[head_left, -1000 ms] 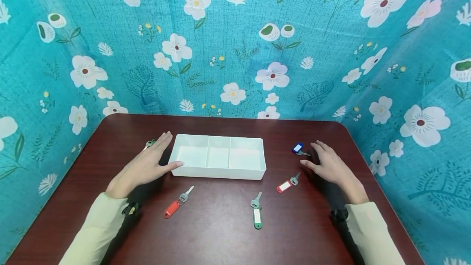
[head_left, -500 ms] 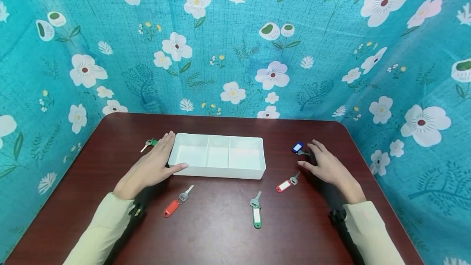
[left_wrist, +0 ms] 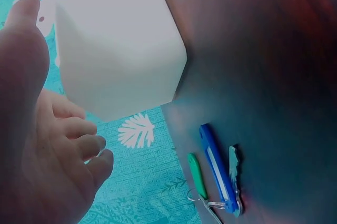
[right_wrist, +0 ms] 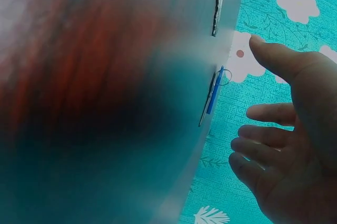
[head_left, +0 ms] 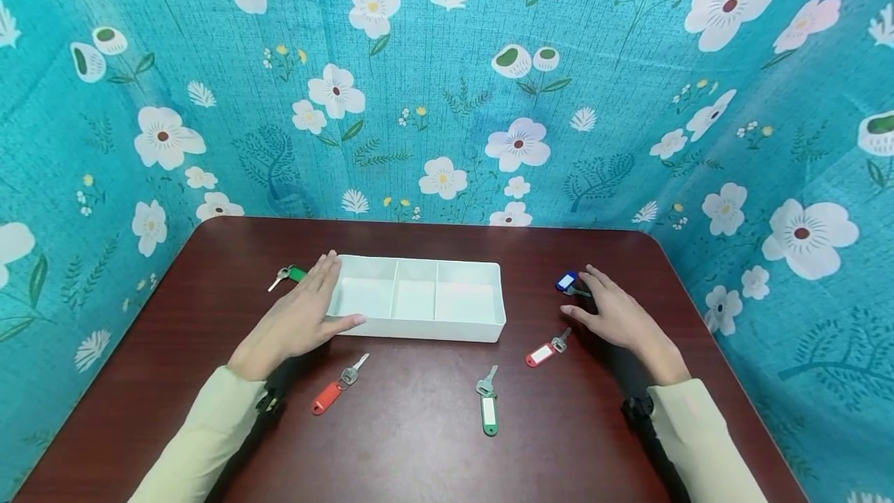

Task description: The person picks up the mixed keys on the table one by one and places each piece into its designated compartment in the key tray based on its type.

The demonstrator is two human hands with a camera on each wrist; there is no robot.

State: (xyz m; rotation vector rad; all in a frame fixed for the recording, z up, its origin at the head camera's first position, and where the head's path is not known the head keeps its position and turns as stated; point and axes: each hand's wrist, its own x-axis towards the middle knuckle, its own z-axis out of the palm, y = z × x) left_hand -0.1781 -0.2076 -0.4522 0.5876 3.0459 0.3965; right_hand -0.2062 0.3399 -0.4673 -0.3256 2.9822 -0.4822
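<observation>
My left hand (head_left: 296, 324) is spread at the left end of a white three-compartment tray (head_left: 433, 328), its thumb over the front wall. Beyond that hand lies a key with a green tag (head_left: 297, 274). A key with a blue tag (left_wrist: 217, 169) beside it shows in the left wrist view but is hidden behind the hand in the head view. My right hand (head_left: 621, 324), fingers extended and holding nothing, hovers beside a key with a blue tag (head_left: 566, 281). A key with a red tag (head_left: 540, 355) lies nearer, left of the right hand.
In front of the tray lie a key with a green tag (head_left: 489, 414) and, further left, one with an orange-red tag (head_left: 326, 397). The dark wooden table (head_left: 419, 441) is bordered by a blue flowered curtain (head_left: 447, 99) at the back and sides.
My left hand has moved right to the tray's end, uncovering the green-tagged key behind it. My right hand has shifted slightly left toward the blue-tagged key.
</observation>
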